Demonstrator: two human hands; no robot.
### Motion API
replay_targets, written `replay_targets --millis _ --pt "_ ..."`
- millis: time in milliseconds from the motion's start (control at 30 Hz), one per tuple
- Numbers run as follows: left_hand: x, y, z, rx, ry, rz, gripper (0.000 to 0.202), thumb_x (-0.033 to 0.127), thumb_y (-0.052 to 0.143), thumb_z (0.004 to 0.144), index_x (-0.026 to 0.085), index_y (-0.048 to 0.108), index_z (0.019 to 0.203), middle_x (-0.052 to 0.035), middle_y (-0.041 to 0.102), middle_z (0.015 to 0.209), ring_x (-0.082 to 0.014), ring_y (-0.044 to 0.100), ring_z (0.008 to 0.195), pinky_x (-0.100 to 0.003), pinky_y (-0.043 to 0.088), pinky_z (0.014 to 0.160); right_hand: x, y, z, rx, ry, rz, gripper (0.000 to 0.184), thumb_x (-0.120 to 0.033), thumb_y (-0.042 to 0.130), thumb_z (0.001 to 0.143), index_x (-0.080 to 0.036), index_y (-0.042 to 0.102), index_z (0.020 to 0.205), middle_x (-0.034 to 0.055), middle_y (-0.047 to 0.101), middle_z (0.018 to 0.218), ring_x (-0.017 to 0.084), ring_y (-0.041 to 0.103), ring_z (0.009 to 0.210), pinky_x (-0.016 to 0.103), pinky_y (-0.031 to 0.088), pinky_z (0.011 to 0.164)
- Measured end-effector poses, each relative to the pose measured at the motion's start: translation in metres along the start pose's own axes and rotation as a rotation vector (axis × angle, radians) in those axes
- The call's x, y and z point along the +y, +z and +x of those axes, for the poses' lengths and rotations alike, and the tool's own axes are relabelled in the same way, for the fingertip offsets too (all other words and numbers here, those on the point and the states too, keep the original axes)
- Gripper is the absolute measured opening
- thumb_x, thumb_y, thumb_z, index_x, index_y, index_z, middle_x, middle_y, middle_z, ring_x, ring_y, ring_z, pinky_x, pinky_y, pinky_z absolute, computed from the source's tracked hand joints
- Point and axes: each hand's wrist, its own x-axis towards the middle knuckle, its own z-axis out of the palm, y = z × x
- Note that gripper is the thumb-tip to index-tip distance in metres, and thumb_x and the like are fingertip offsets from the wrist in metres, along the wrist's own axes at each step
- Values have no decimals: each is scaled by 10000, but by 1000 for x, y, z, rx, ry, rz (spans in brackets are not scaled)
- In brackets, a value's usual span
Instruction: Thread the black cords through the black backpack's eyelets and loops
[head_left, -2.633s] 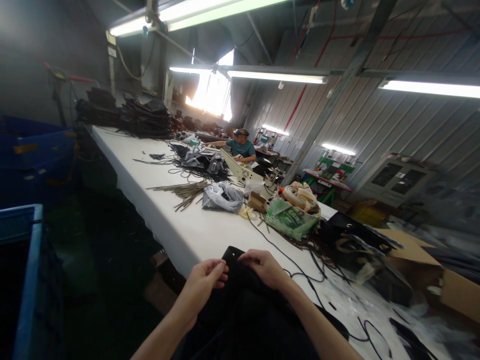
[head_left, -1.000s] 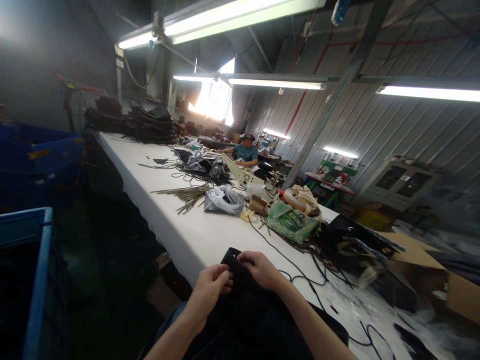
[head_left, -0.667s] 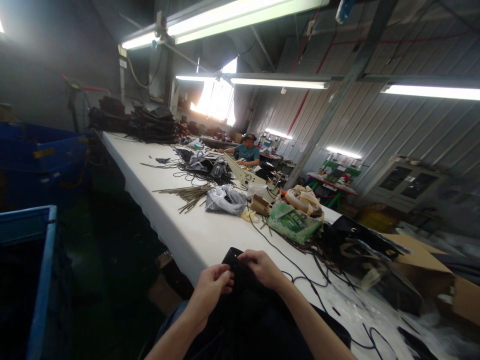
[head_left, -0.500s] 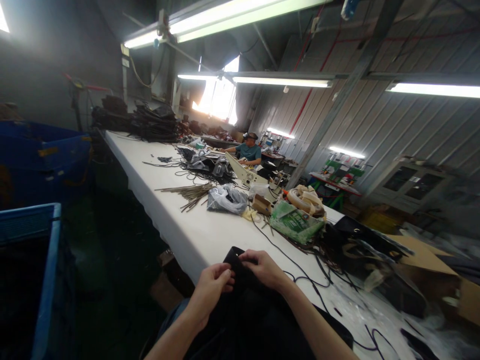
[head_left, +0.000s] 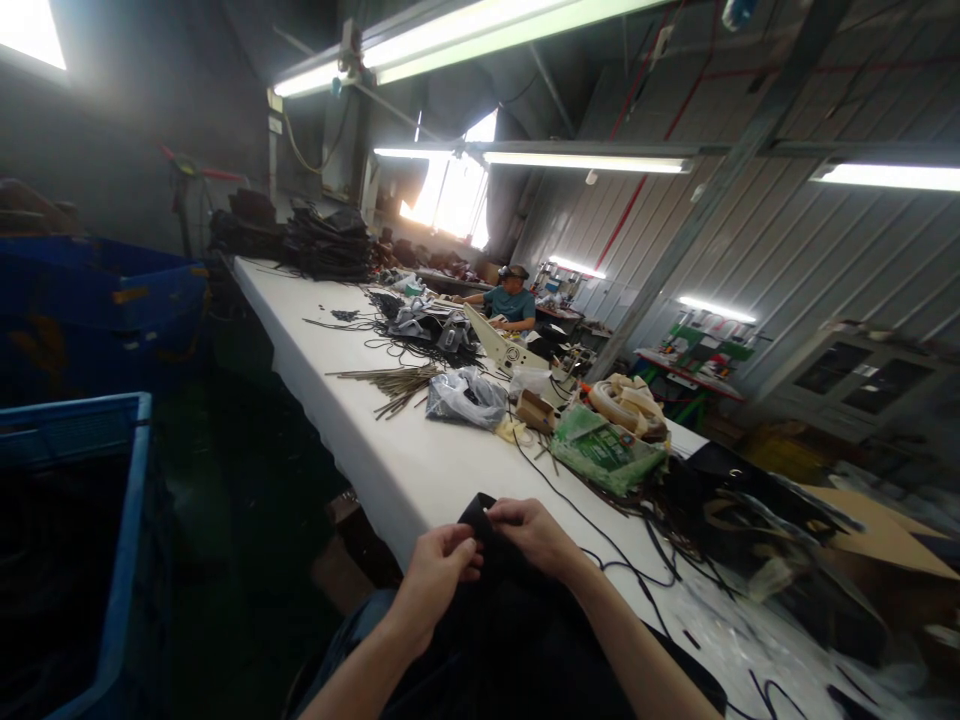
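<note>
A large piece of black fabric [head_left: 517,630] lies across my lap and rises to the near edge of the white table. My left hand [head_left: 444,562] pinches its upper left edge between thumb and fingers. Close beside it, my right hand [head_left: 534,535] is closed on the top edge, near a small light spot that may be a hole. The fabric's top corner stands up between the two hands. Its lower part is dark, and I cannot make out its full shape.
The white table [head_left: 390,455] carries thin brown strips [head_left: 394,385], a clear plastic bag [head_left: 466,397], a green bag [head_left: 607,450] and black cords [head_left: 555,490]. Left stands a blue crate [head_left: 135,520]. A co-worker [head_left: 512,300] sits at the far side. A cardboard box [head_left: 885,525] is at right.
The whole view has shifted slightly, so everything appears a little further right. Both hands keep their hold on the black fabric, with hardly any change in their grip.
</note>
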Motion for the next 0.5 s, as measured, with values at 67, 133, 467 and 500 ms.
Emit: replay_targets --millis 67,133,467,500 --pt "-1 2 0 5 25 7 429 360 965 775 109 842 1100 -152 842 997 -243 785 846 -313 645 713 -4 0 -2 -24 15 28 370 -529 785 897 -192 895 1003 71 828 1033 250 728 933 349 556 826" --pt "-4 5 1 28 61 16 460 388 976 736 116 843 1082 -138 841 965 -253 782 847 -307 623 698 -7 0 -4 -36 25 48 400 -553 788 900 -194 899 1035 70 841 1033 253 741 919 352 571 818" --pt "-28 15 -1 199 237 102 262 407 853 835 204 895 994 -47 794 778 -236 673 718 -323 531 699 0 -3 -9 24 64 53 509 -597 847 845 -217 886 1181 85 873 1155 316 802 1035 471 617 1008" --pt "-27 16 -1 205 251 110 245 409 859 842 209 895 979 -46 790 778 -239 677 731 -325 533 718 0 -3 -9 33 65 45 525 -614 852 838 -219 886 1181 85 873 1159 319 801 1047 477 614 1022"
